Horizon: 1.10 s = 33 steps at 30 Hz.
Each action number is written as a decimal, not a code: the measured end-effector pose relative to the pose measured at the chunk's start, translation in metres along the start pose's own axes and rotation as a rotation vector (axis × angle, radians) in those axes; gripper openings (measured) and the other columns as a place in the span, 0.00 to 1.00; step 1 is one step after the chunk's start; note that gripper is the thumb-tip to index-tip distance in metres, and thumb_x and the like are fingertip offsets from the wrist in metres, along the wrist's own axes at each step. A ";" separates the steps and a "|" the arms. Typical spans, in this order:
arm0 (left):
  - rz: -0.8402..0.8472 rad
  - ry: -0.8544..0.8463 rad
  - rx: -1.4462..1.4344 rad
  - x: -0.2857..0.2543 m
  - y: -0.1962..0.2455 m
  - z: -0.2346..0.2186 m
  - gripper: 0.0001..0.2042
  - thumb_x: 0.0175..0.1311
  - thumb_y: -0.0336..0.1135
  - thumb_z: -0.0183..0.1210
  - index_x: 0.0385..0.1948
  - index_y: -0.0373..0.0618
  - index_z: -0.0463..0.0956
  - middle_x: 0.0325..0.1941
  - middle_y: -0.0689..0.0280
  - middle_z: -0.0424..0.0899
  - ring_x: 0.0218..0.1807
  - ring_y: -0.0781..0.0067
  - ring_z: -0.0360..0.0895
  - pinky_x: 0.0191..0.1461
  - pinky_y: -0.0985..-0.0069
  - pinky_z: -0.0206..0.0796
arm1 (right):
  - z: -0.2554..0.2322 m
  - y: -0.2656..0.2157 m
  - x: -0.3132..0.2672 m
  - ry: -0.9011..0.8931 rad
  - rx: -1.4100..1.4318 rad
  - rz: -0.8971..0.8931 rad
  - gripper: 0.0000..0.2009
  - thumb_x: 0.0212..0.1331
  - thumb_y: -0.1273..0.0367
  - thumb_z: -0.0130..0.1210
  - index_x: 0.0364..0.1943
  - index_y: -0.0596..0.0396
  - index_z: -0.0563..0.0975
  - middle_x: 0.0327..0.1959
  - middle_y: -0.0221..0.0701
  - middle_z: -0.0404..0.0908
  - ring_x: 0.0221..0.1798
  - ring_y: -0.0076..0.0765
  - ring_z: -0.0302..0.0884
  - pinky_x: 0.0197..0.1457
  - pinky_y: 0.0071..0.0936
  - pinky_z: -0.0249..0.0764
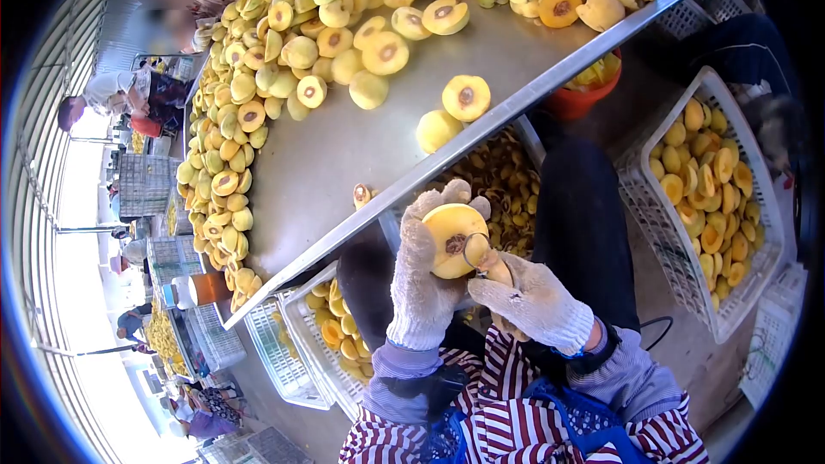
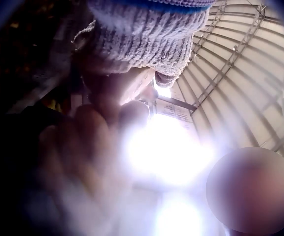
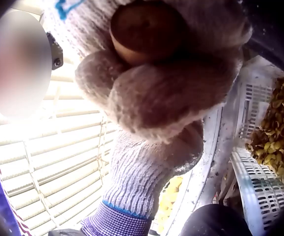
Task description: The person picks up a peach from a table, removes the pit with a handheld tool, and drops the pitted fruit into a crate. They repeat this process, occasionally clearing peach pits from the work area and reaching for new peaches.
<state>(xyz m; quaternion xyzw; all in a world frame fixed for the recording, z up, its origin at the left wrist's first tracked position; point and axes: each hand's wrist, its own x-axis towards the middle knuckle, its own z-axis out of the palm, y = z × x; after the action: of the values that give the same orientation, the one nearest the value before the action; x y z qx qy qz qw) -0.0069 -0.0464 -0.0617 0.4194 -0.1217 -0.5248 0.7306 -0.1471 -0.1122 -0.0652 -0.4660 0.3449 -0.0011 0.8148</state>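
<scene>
In the head view my gloved left hand (image 1: 421,279) holds a yellow peach half (image 1: 443,228), cut face up, with the brown pit area showing at its middle. My gloved right hand (image 1: 541,302) grips a pitting tool with a metal loop (image 1: 477,247), its loop over the cut face beside the pit area. In the right wrist view, the round wooden handle end (image 3: 147,29) pokes out of the curled glove fingers. The left wrist view is dark and glary; the left glove's cuff (image 2: 147,37) shows at its top.
A metal table (image 1: 309,163) bears a heap of peach halves (image 1: 301,51). Below its edge lies a bin of brownish scraps (image 1: 507,180). White crates of peach halves stand right (image 1: 623,172) and left (image 1: 301,326). A red bucket (image 1: 580,101) stands under the table; other people work beyond.
</scene>
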 end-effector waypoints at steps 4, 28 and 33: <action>0.047 0.054 0.073 -0.001 -0.003 0.005 0.30 0.66 0.52 0.60 0.63 0.45 0.63 0.68 0.58 0.67 0.68 0.51 0.68 0.63 0.58 0.70 | 0.002 0.010 0.003 0.051 -0.106 -0.095 0.24 0.63 0.53 0.59 0.53 0.57 0.76 0.33 0.42 0.84 0.35 0.45 0.84 0.38 0.33 0.78; 0.199 -0.180 0.778 -0.001 0.010 0.020 0.20 0.69 0.44 0.57 0.54 0.40 0.75 0.56 0.56 0.79 0.54 0.66 0.79 0.55 0.73 0.71 | -0.016 0.000 -0.014 -0.509 0.496 0.262 0.25 0.72 0.50 0.44 0.18 0.49 0.67 0.07 0.23 0.63 0.06 0.20 0.56 0.09 0.17 0.55; 0.432 -0.458 1.056 0.016 0.019 0.020 0.22 0.63 0.47 0.64 0.49 0.38 0.79 0.49 0.57 0.83 0.53 0.60 0.80 0.56 0.68 0.71 | -0.019 0.026 -0.006 -0.852 0.898 0.128 0.29 0.74 0.50 0.39 0.13 0.49 0.67 0.05 0.23 0.60 0.04 0.21 0.54 0.06 0.19 0.51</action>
<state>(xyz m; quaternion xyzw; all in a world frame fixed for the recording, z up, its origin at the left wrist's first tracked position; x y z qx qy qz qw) 0.0004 -0.0682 -0.0398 0.5671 -0.6012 -0.3107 0.4694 -0.1708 -0.1101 -0.0876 -0.0157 -0.0174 0.0888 0.9958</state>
